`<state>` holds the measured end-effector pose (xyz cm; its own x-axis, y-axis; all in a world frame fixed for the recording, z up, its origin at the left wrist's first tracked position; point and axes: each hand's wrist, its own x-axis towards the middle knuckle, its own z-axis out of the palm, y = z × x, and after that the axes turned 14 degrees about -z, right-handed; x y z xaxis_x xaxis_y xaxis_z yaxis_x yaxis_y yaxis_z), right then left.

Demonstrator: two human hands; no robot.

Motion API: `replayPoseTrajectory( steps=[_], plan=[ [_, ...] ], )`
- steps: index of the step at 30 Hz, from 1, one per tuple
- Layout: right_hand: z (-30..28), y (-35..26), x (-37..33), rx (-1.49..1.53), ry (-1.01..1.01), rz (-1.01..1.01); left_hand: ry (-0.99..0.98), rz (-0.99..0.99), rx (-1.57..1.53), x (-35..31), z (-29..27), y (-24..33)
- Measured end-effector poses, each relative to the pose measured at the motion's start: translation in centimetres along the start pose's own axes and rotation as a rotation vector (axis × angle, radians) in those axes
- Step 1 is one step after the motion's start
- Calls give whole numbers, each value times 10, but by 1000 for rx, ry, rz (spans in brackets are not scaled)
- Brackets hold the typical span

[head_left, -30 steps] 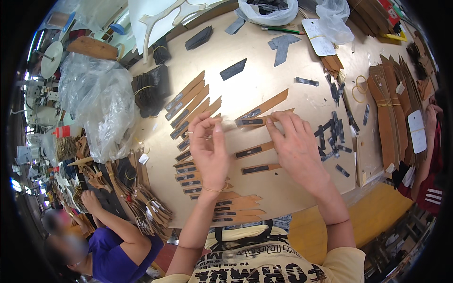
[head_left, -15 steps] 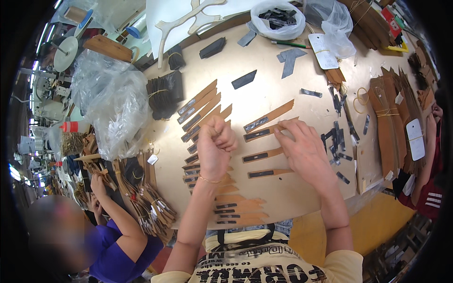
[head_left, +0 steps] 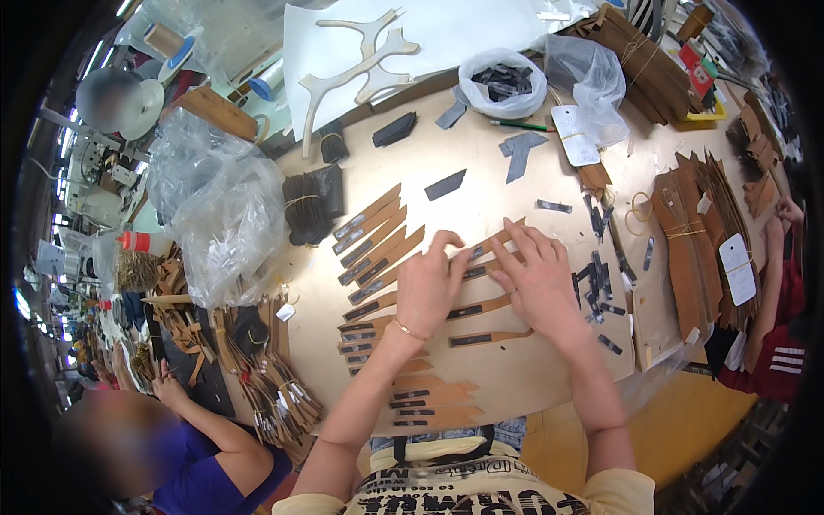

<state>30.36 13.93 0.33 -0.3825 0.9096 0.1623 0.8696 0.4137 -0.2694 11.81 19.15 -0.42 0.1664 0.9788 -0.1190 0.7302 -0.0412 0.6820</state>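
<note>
My left hand [head_left: 432, 281] is curled over the dark end of the upper brown leather strip [head_left: 493, 243] on the table, its index finger bent near the thumb; anything inside the curled fingers is hidden. My right hand [head_left: 542, 279] lies with fingers spread across the pale ends of the upper strips. Below them is another brown strip [head_left: 491, 306] with a dark inlaid piece, and a lower strip [head_left: 489, 339] like it. Left of my left hand, several similar strips [head_left: 373, 249] lie fanned in a column that reaches toward the table's near edge.
Small black pieces [head_left: 594, 279] are scattered to the right. Farther back are a dark slanted piece [head_left: 445, 185] and a plastic bag of dark pieces [head_left: 503, 83]. Bundled brown leather [head_left: 682, 232] stands at right. A clear plastic bag [head_left: 227, 227] and a co-worker [head_left: 215, 455] are at left.
My left hand has moved right from above the left column to the upper strip, its fist loosening somewhat. My right hand stays beside the strips, its fingers now more spread.
</note>
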Motion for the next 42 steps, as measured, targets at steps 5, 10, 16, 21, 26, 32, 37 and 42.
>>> replayPoseTrajectory(
  steps=[5,10,16,21,26,32,37,42],
  plan=[
    [6,-2,-5,11,39,-15,55,250,310,-4,13,-4],
    [6,-3,-5,22,60,-18,41,291,477,-4,21,-13],
    [6,-5,-5,9,82,-26,196,386,597,-6,35,-9],
    [7,-5,-5,2,73,-15,228,371,579,-6,38,-8],
    [7,-6,-5,-12,63,-9,122,27,49,-1,25,-11],
    [5,-10,-4,-57,4,20,-115,-441,-1313,-1,-14,-14],
    [5,-11,-3,-96,-55,56,-217,-336,-1690,-25,-54,-16],
    [6,-8,-7,-187,-56,7,-158,-361,-1674,-84,-83,-42]
  ],
)
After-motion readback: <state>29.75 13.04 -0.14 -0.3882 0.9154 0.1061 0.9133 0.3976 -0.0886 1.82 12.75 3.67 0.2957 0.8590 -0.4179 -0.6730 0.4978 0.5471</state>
